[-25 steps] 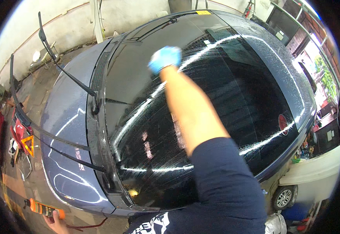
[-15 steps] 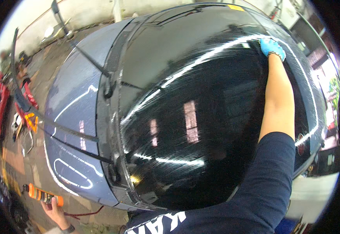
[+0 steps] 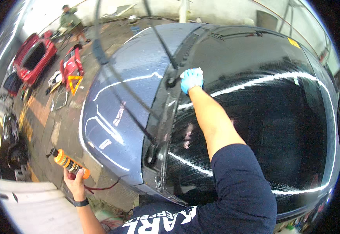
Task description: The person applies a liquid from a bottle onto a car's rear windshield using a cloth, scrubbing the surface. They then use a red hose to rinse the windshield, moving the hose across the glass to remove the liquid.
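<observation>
The windshield (image 3: 263, 113) spread mostly to the right of the right grip (image 3: 192, 80), with its lower edge and the black cowl (image 3: 168, 113) just to the left. Side to side across the car, the glass ran away from the person, and the bare right forearm slanted up and leftward over it. The right grip was the one at the glass, near its lower edge and just beside the foot of the raised far wiper arm (image 3: 160, 43); the near wiper arm (image 3: 133, 121) stood closer to the person, over the blue hood (image 3: 119, 87).

In its blue glove (image 3: 189, 83), the right grip lay palm toward the glass, fingers partly spread. A pale sliver (image 3: 199, 71) showed at its edge, but whether the palm pressed a pad or cloth could not be told.

The left grip (image 3: 75, 182) was closed around an orange bottle (image 3: 72, 163), thumb along its lower part, out past the front corner of the hood and well apart from the windshield. The bottle tilted, its black pump top (image 3: 53, 152) up and left, its base down and right. A dark wristband (image 3: 81, 202) sat below that grip.
</observation>
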The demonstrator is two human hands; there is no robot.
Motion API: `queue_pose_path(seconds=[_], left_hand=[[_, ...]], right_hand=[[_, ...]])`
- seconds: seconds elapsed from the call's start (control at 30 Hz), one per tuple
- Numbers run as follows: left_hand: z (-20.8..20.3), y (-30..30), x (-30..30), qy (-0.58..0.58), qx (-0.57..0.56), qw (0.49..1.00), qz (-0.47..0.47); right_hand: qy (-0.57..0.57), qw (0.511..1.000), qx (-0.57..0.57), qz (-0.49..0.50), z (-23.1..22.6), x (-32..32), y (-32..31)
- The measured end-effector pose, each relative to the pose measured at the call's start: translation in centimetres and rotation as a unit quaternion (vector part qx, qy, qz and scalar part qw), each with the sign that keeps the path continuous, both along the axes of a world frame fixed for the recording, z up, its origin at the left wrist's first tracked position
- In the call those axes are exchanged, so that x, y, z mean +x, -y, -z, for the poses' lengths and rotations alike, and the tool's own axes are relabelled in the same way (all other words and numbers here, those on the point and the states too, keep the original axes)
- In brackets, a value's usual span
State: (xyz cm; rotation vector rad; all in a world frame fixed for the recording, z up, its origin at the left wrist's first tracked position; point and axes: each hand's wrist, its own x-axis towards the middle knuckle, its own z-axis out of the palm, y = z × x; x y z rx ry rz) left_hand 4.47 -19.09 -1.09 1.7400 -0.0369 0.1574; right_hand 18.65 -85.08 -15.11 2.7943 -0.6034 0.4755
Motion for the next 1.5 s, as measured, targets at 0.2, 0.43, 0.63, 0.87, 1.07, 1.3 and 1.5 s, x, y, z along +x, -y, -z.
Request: queue_pose_path(seconds=[0.2,0.43,0.63,0.87,1.07,1.3,1.5], left_hand=[[0.5,-0.6,-5.1,-0.04,-0.005,0.998,-0.038],[-0.6,-3.1,-9.5,-0.043,-0.145,0.987,0.059],[0.4,-4.6,-12.0,-0.065,-0.183,0.971,0.141],[2.8,-4.1,-14.3,-0.087,-0.127,0.957,0.245],[3.1,-0.5,-13.9,-0.056,-0.09,0.931,0.348],[3.3,0.0,-13.5,-0.101,-0.074,0.901,0.415],[3.3,-0.7,-13.3,-0.104,-0.097,0.892,0.428]], right_hand=[[-0.039,0.969,0.234,-0.068,-0.9,0.0,-8.3],[0.232,0.45,0.86,-0.058,4.6,-2.1,-8.4],[0.488,0.33,0.806,0.063,-1.2,-3.3,-10.6],[0.379,0.512,0.748,-0.187,-17.3,-15.5,-34.0],[-0.025,0.512,0.735,-0.443,-18.8,-24.4,-43.1],[-0.013,0.466,0.776,-0.426,-19.9,-27.3,-44.5],[0.042,0.451,0.802,-0.388,-18.3,-27.0,-45.3]])
